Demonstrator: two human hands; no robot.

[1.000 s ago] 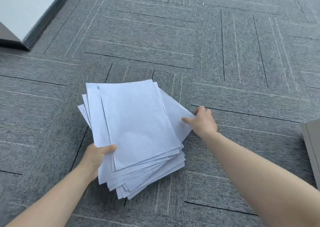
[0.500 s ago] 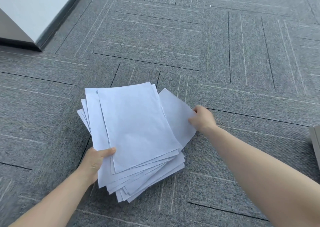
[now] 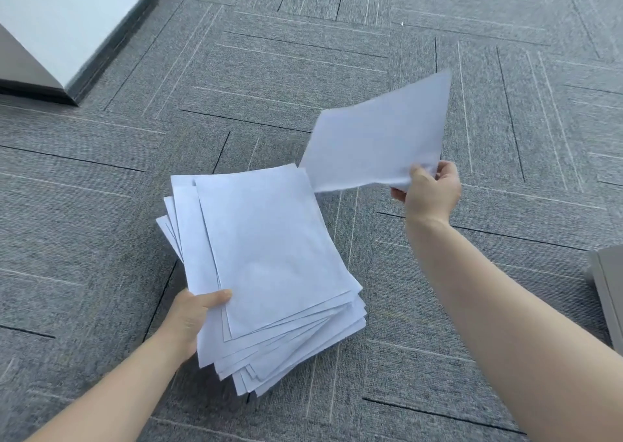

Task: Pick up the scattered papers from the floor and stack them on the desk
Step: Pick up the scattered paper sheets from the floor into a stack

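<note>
A loose stack of white papers hangs over the grey carpet, its sheets fanned out at the near edge. My left hand grips the stack at its lower left side, thumb on top. My right hand pinches a single white sheet by its near right corner. That sheet is lifted off the floor, to the upper right of the stack, and looks blurred. The desk is not in view.
Grey carpet tiles cover the floor all around. A white wall with a dark skirting and a grey furniture corner stand at the upper left. A grey furniture edge shows at the right.
My right hand has pulled the single sheet off the floor beside the stack and raised it up and to the right. The left hand still holds the stack.
</note>
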